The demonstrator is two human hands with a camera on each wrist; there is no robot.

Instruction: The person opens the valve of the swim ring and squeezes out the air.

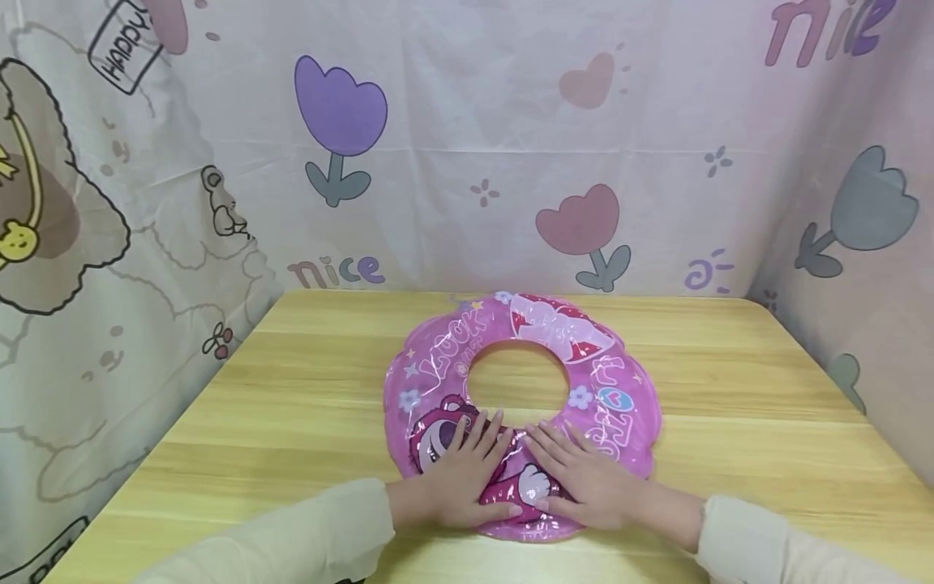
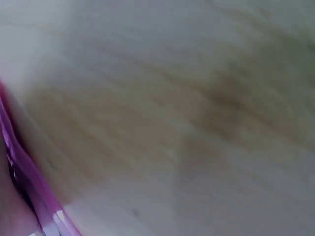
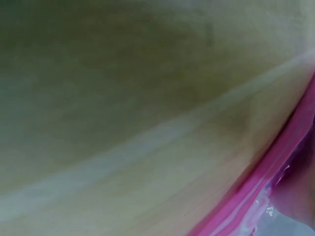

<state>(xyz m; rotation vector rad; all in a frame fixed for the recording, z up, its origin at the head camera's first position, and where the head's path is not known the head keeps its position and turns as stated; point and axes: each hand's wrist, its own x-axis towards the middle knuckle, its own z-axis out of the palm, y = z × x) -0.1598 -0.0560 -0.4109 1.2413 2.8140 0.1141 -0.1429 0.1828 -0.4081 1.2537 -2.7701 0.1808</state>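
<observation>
A pink inflatable swim ring (image 1: pixel 416 349) with a printed bear, flowers and lettering lies flat on the wooden table in the head view. My left hand (image 1: pixel 467 478) rests on its near left part, over the bear print, with fingers straight and spread. On the near right part lies my right hand (image 1: pixel 594 483), palm down, fingers extended toward the hole. The thumbs point at each other near the front rim. In the left wrist view the ring's edge (image 2: pixel 32 172) shows at lower left, and in the right wrist view its edge (image 3: pixel 261 182) is at lower right.
The pale wooden table (image 1: pixel 241 422) reaches back to a printed cloth (image 1: pixel 467 105) with tulips, hearts and words. More of that cloth hangs at the left and right sides. Table wood shows through the ring's hole.
</observation>
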